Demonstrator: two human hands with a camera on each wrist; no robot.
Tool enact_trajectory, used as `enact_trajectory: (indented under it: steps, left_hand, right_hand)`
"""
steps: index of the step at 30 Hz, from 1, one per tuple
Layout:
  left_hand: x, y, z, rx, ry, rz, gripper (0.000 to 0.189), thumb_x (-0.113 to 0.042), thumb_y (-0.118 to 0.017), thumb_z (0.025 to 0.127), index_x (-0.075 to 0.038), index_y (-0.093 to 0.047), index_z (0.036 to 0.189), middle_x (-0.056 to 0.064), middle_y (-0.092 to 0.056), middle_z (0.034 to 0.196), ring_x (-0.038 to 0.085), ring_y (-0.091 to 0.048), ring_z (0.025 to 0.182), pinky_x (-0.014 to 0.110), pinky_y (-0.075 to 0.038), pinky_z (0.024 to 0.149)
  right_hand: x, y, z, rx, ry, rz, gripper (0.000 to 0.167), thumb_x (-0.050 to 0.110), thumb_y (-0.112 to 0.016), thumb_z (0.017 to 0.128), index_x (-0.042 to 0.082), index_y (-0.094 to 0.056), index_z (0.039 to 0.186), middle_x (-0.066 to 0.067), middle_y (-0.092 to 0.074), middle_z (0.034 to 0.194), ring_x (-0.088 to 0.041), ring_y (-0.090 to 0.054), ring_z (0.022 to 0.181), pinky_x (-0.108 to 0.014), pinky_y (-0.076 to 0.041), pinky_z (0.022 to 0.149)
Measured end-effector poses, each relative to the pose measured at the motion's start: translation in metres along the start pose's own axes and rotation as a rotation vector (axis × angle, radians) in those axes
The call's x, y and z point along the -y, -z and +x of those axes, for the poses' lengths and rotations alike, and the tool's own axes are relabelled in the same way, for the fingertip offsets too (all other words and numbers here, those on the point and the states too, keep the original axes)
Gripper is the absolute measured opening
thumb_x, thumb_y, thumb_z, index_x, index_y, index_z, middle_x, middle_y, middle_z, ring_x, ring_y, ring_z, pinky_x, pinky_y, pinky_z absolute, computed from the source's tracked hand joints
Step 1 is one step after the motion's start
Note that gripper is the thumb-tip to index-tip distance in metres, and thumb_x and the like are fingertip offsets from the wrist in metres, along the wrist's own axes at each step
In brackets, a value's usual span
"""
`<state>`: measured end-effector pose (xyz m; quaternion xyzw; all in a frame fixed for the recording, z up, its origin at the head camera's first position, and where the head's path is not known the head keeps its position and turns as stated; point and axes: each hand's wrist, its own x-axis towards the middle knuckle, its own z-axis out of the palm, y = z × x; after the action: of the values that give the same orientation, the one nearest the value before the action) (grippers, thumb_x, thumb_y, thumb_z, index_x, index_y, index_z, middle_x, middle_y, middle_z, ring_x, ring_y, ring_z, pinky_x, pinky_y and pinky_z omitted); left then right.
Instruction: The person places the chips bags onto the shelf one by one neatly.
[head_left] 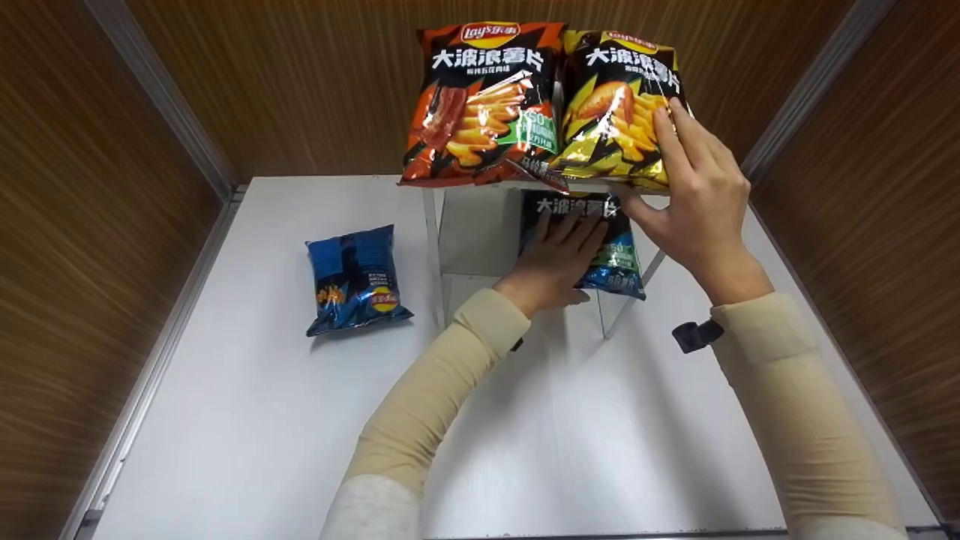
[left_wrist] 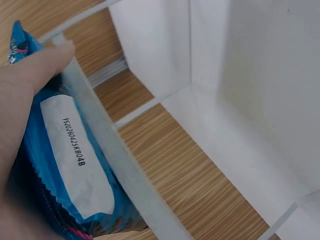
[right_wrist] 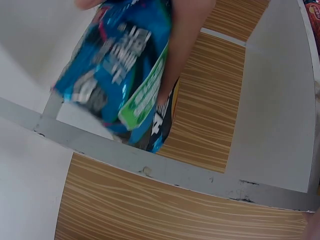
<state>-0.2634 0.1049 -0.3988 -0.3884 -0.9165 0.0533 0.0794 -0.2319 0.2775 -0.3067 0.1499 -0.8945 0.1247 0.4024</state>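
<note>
My left hand point(head_left: 551, 266) lies with straight, spread fingers across the front of a blue-and-black chip bag point(head_left: 619, 259) under the raised shelf. In the left wrist view, its thumb point(left_wrist: 55, 57) extends past the bag's label side. The right wrist view shows that bag point(right_wrist: 112, 65) overlapping the shelf frame, slightly blurred. Higher up, my right hand point(head_left: 705, 195) touches the right side of a yellow-and-black chip bag point(head_left: 619, 120) with extended fingers. Its thumb reaches below the shelf's front edge, close to the blue bag's top.
A red-and-black chip bag point(head_left: 487, 112) stands beside the yellow one on the upper shelf. Left of the rack, another blue chip bag point(head_left: 356, 281) lies on the white surface point(head_left: 247, 405). Clear panels point(head_left: 433, 247) support the rack. Wood-grain walls point(head_left: 82, 247) enclose the area.
</note>
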Motion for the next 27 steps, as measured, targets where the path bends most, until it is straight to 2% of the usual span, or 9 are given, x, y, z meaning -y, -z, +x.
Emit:
enact_trajectory:
  steps: [6, 12, 19, 27]
  left_hand:
    - [-0.003, -0.001, 0.017, 0.015, 0.000, 0.125, 0.111, -0.062, -0.070, 0.082, -0.013, -0.009, 0.160, 0.006, -0.009, 0.169, 0.030, -0.007, 0.156, 0.057, -0.011, 0.125]
    - [-0.002, -0.004, 0.026, 0.006, 0.008, 0.130, 0.112, -0.061, -0.073, 0.079, -0.016, -0.010, 0.160, 0.002, -0.009, 0.169, 0.027, -0.004, 0.156, 0.055, -0.008, 0.126]
    - [0.000, -0.007, 0.026, -0.023, 0.012, 0.096, 0.114, -0.067, -0.071, 0.077, -0.017, -0.011, 0.160, 0.001, -0.008, 0.169, 0.026, -0.004, 0.156, 0.056, -0.006, 0.125]
    - [0.000, -0.009, 0.020, -0.098, -0.009, 0.135, 0.117, -0.073, -0.065, 0.078, -0.015, -0.007, 0.160, 0.003, -0.003, 0.169, 0.024, -0.003, 0.156, 0.061, -0.006, 0.124]
  right_hand:
    - [0.002, 0.000, 0.000, -0.002, -0.021, 0.035, 0.076, 0.043, -0.070, 0.087, 0.018, -0.041, 0.152, -0.006, -0.041, 0.157, -0.033, -0.047, 0.138, -0.049, -0.038, 0.116]
    - [0.001, 0.001, 0.000, 0.003, -0.027, 0.031, 0.077, 0.042, -0.071, 0.086, 0.019, -0.040, 0.152, -0.005, -0.040, 0.158, -0.033, -0.047, 0.138, -0.050, -0.038, 0.115]
    - [0.002, 0.001, 0.000, 0.005, -0.029, 0.035, 0.076, 0.042, -0.071, 0.086, 0.019, -0.041, 0.152, -0.004, -0.041, 0.158, -0.032, -0.046, 0.139, -0.051, -0.038, 0.115]
    - [0.002, 0.001, 0.001, 0.004, -0.042, 0.038, 0.077, 0.045, -0.071, 0.086, 0.020, -0.041, 0.152, -0.002, -0.041, 0.158, -0.032, -0.046, 0.139, -0.052, -0.039, 0.114]
